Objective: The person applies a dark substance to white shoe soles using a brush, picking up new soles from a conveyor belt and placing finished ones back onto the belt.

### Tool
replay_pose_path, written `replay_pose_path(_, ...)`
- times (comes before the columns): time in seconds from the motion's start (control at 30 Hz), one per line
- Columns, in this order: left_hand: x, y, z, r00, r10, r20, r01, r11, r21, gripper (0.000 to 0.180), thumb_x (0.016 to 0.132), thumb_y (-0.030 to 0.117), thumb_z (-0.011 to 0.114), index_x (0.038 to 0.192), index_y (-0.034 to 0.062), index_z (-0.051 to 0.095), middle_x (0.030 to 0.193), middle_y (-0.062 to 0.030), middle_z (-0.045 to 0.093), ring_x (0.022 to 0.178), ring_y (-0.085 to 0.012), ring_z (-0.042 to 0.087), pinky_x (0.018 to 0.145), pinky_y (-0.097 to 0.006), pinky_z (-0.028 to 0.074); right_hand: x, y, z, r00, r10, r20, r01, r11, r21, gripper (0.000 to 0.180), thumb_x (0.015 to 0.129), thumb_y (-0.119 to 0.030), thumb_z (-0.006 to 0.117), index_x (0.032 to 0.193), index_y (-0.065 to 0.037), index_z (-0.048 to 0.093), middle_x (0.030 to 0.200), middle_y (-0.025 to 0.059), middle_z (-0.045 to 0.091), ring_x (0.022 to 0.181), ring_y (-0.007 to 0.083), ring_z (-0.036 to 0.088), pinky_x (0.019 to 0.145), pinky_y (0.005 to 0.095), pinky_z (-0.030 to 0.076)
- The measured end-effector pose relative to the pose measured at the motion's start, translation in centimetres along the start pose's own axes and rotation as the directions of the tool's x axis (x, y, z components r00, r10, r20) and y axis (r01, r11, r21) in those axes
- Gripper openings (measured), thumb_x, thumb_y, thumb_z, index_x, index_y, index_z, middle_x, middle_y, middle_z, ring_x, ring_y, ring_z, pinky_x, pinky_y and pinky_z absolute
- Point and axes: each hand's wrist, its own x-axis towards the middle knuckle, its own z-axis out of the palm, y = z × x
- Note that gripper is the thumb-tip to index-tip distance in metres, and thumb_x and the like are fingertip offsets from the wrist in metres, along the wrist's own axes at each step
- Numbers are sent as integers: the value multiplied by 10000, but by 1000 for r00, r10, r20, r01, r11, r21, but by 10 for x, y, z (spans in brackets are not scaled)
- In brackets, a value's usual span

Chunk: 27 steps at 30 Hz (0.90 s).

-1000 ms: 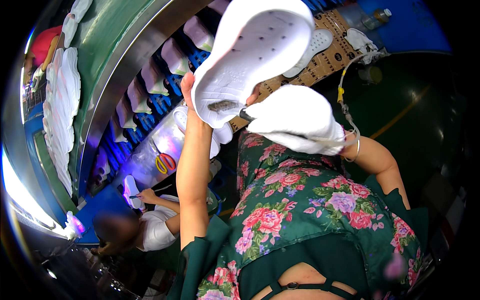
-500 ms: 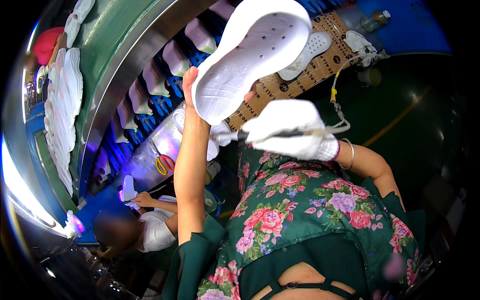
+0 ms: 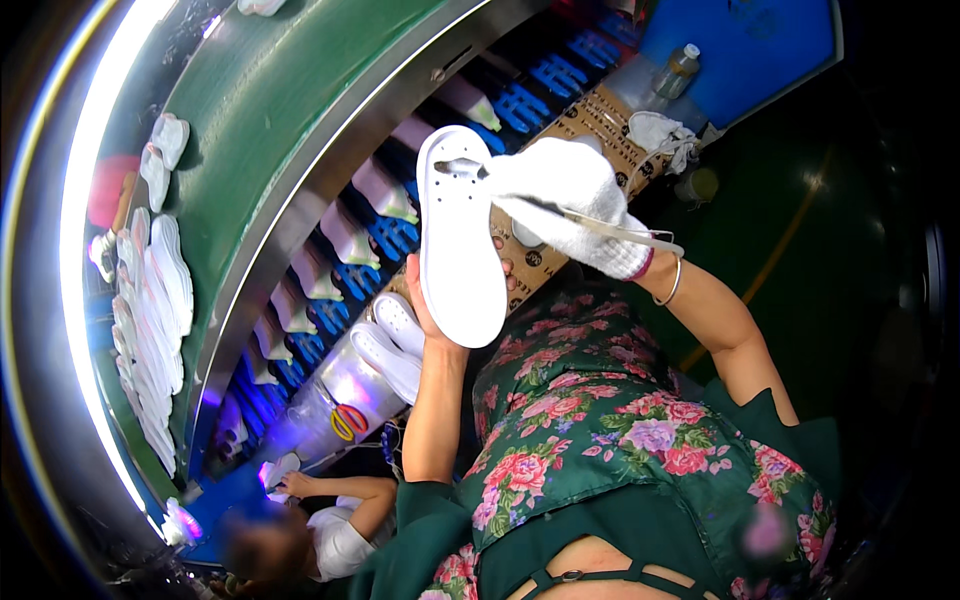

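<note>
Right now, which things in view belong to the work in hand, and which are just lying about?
In hand:
- white shoe sole, held in the bare left hand
- right hand in a white glove, touching the sole's upper end

Lying about:
- clear bottle on the bench
- white soles below the hands
- soles stacked along the green conveyor
- yellow and red loops

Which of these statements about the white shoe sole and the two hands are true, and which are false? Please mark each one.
1. The left hand holds a white shoe sole. True.
2. The right hand is bare. False: it wears a white glove.
3. The right wrist carries a thin bangle. True.
4. The shoe sole lies flat on the green conveyor belt. False: it is held up in the air.
5. Another person is at the lower left. True.
</note>
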Motion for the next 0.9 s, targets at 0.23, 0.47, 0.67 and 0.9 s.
replay_pose_path(0.23, 13, 44, 25, 982, 78, 174, -112, 975, 190, 1163, 771, 779, 696, 1622, 114, 264, 1513, -321, 416, 1142, -521, 619, 873, -641, 579, -14, -44, -47, 763, 601, 238, -592, 501, 632, 165, 839, 8, 766, 993, 64, 774, 1000, 170, 778, 903, 210, 746, 768, 310, 595)
replay_pose_path(0.47, 176, 119, 113, 830, 184, 526, -212, 977, -7, 1134, 808, 710, 730, 1606, 66, 247, 1543, -310, 338, 1297, -544, 476, 1031, -625, 521, -69, -39, -48, 433, 895, 103, -630, 219, 745, 179, 848, 79, 711, 1016, 50, 768, 1043, 165, 773, 863, 181, 739, 780, 273, 595)
replay_pose_path(0.67, 258, 105, 119, 996, 69, -51, -64, 994, 84, 843, 1054, 538, 486, 1662, 194, 15, 1648, -293, 181, 1446, -560, 331, 1172, -657, 354, -107, -13, -17, 368, 917, 150, -743, 194, 641, 187, 861, -10, 776, 1046, 18, 786, 909, 68, 771, 780, 115, 701, 717, 244, 558)
replay_pose_path(0.9, 86, 110, 94, 949, 314, -16, -197, 635, 747, 565, 996, 231, 621, 1508, 33, 486, 1431, -208, 574, 1137, -351, 688, 941, -429, 564, -129, -1, 16, 304, 915, 265, -749, 57, 661, 203, 867, -19, 762, 1066, 24, 768, 926, 102, 774, 757, 146, 716, 672, 255, 562)
